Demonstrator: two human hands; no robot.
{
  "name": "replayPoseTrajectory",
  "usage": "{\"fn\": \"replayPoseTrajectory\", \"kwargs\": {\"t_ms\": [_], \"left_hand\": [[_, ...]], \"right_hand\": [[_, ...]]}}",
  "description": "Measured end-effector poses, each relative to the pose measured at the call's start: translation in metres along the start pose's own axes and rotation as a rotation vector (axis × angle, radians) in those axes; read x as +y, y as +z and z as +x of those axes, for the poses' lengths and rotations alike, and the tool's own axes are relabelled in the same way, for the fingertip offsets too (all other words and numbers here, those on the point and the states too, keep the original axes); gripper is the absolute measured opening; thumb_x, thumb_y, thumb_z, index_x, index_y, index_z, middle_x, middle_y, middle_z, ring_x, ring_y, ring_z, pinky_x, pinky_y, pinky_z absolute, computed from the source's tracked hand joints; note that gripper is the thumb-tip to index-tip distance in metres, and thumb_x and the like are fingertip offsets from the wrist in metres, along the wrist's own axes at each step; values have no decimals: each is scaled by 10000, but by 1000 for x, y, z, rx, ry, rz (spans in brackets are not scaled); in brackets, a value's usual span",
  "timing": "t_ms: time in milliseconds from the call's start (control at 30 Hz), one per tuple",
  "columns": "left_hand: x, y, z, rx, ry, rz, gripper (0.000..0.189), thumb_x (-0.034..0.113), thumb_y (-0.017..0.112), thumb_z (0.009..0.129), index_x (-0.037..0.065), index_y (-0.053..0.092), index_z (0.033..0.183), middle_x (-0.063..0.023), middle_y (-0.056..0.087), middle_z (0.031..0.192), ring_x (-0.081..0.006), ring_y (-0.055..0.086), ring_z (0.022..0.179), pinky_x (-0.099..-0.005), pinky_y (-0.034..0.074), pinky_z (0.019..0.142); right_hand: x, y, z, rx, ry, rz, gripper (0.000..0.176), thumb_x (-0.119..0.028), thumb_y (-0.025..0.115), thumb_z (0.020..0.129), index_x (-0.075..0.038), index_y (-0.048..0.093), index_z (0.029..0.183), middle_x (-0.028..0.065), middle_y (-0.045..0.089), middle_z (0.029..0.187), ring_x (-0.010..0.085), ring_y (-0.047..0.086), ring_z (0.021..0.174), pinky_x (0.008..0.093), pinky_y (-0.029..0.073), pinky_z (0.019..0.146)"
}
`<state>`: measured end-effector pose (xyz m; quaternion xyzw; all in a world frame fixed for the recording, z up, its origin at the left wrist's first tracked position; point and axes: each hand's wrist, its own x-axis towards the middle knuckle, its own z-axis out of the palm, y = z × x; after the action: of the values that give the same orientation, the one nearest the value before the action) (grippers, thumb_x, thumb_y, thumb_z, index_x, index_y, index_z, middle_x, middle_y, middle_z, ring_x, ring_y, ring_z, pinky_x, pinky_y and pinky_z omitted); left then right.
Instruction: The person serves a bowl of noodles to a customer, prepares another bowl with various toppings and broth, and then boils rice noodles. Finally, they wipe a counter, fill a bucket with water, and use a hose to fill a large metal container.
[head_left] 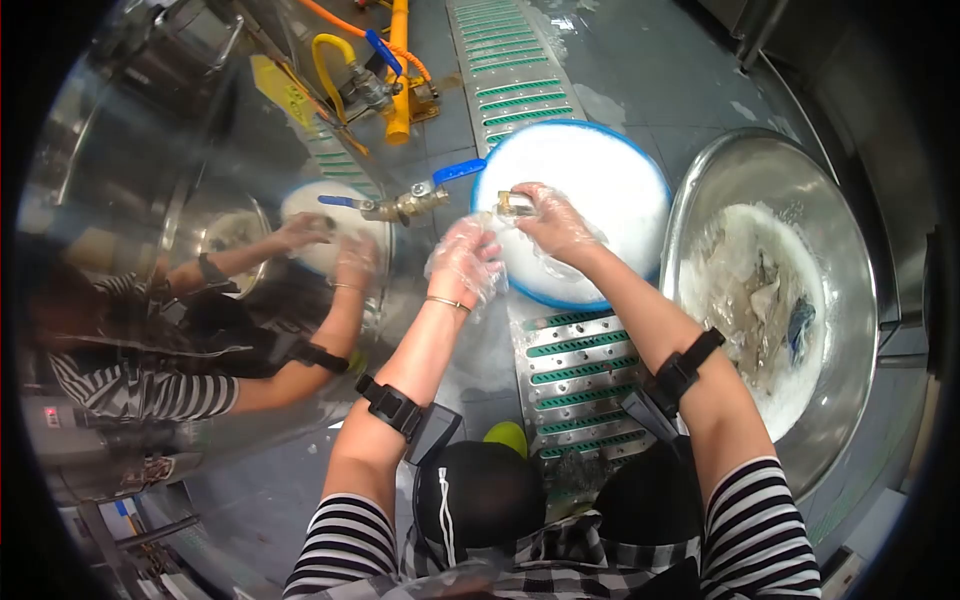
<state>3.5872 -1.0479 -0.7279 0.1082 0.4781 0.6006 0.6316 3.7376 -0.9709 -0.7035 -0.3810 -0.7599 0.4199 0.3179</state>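
Note:
My right hand (552, 222), in a clear plastic glove, pinches a small brass fitting (513, 204) above a blue-rimmed tub (478, 190) full of white foam. Just left of it, my left hand (467, 262), in a loose clear glove, is held with its fingers curled but apart, and nothing shows in it. A metal valve (408, 205) with a blue lever (460, 172) juts from the shiny steel vessel, above and left of my left hand.
A large steel basin (868, 300) at the right holds foam and soaked cloth. A slotted metal drain cover (580, 375) runs under the tub. Yellow pipe (399, 80) and an orange hose stand at the upper left. The steel vessel (240, 430) reflects my arms.

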Motion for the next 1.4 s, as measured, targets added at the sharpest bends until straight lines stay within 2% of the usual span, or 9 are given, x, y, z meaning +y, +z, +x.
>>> {"fn": "replayPoseTrajectory", "kwargs": {"t_ms": [400,533,700,767,867,1033,1233,1333,1400], "left_hand": [[1,-1,10,-95,-14,68,513,190,580,779,208,356,1239,19,505,1078,-143,493,926,-328,439,692],[-3,-1,19,-49,-16,-190,466,165,572,784,185,386,1211,6,508,1082,-149,484,955,-345,432,750],[-8,-3,42,-343,211,-425,306,107,530,809,125,457,1105,-27,507,1096,-186,475,998,-384,389,867],[-10,-1,46,-366,169,-475,320,98,529,808,132,450,1116,-32,505,1100,-191,468,1012,-391,382,877],[-9,-6,48,-398,109,-509,346,88,526,808,149,435,1136,-36,501,1107,-196,455,1038,-412,377,881],[-8,-14,52,-385,133,-385,379,129,550,807,174,414,1159,-28,497,1111,-195,441,1056,-446,382,859],[-14,-9,68,-415,186,-459,395,154,618,770,149,448,1126,-25,507,1088,-193,462,1037,-407,407,848],[-16,-6,71,-341,219,-467,383,157,635,757,135,470,1101,-30,516,1071,-190,489,999,-375,428,832],[-16,-2,72,-374,304,-470,372,167,640,753,124,481,1086,-35,528,1047,-191,511,956,-361,437,821]], "right_hand": [[0,53,55,-93,-157,-370,339,-114,525,746,-39,474,1073,208,531,984,371,513,916,400,427,774],[-13,48,47,-66,-184,-136,305,9,520,736,-12,494,1039,152,548,939,273,532,893,362,425,773],[-11,37,53,-267,-187,-10,306,44,485,774,-14,486,1075,78,546,969,172,508,896,307,427,787],[-11,36,54,-287,-108,440,344,16,504,765,-27,486,1106,72,548,1009,163,519,878,283,425,781],[-21,18,59,-431,287,542,350,30,501,765,-23,494,1111,58,550,1025,131,517,883,264,424,789],[-8,15,69,-520,322,516,346,-9,530,778,-37,492,1121,48,569,966,117,518,897,258,422,802],[-7,17,65,-451,113,407,382,-77,565,783,-24,472,1150,63,558,1006,127,510,910,267,416,807],[0,15,54,-152,-136,128,429,-104,582,774,-28,454,1176,70,557,1024,126,504,912,269,413,806],[1,14,47,-308,173,234,460,-136,578,773,-17,438,1195,91,558,1018,132,509,905,271,411,800]]}}
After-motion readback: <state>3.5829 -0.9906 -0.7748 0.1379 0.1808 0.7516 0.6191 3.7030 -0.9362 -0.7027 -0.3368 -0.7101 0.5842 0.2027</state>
